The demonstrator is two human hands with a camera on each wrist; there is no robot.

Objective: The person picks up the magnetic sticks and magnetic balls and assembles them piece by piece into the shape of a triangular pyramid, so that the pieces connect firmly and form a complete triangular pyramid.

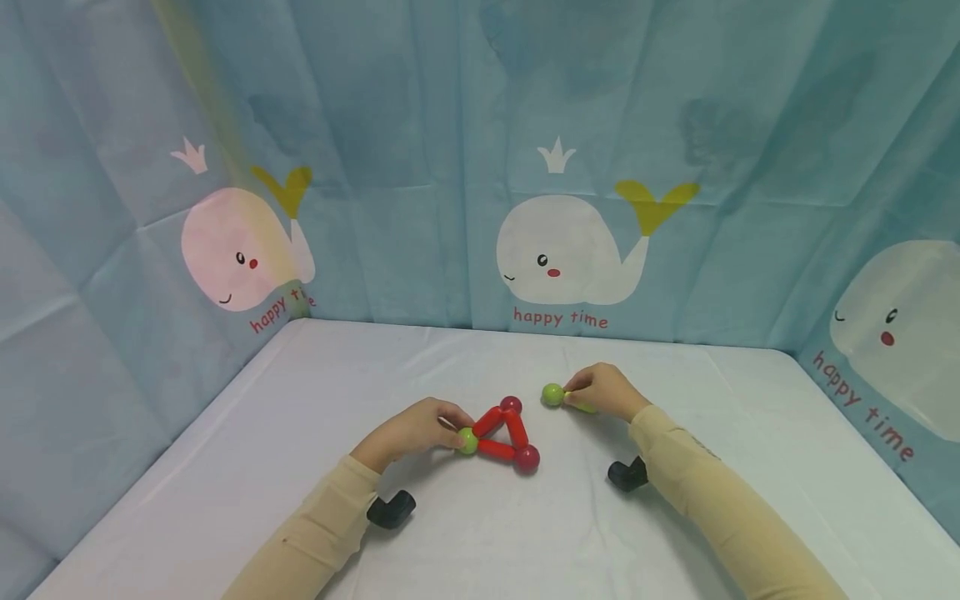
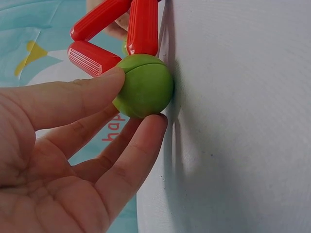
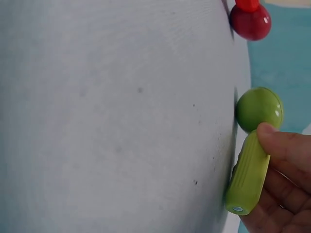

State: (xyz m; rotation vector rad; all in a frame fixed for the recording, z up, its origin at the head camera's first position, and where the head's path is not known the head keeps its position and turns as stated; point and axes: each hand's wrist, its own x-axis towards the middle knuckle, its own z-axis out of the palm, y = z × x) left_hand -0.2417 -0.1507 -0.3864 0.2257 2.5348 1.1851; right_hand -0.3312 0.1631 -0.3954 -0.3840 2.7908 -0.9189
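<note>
My left hand (image 1: pixel 420 427) pinches a green ball (image 2: pixel 146 87) between thumb and fingers. That ball is one corner of a flat triangle lying on the table; three red rods (image 1: pixel 497 450) form its sides, and dark red balls (image 1: pixel 527 458) make the other two corners. Beyond the triangle to the right, my right hand (image 1: pixel 609 390) holds a yellow-green ribbed rod (image 3: pixel 249 174) between thumb and fingers. A second green ball (image 3: pixel 260 109) touches the end of that rod, close to the thumb tip. The rod's free end shows a small metallic disc.
A white cloth (image 1: pixel 480 542) covers the table. Light blue curtains (image 1: pixel 420 167) with printed whales rise at its back and sides. Black wrist devices (image 1: pixel 392 509) hang below both forearms.
</note>
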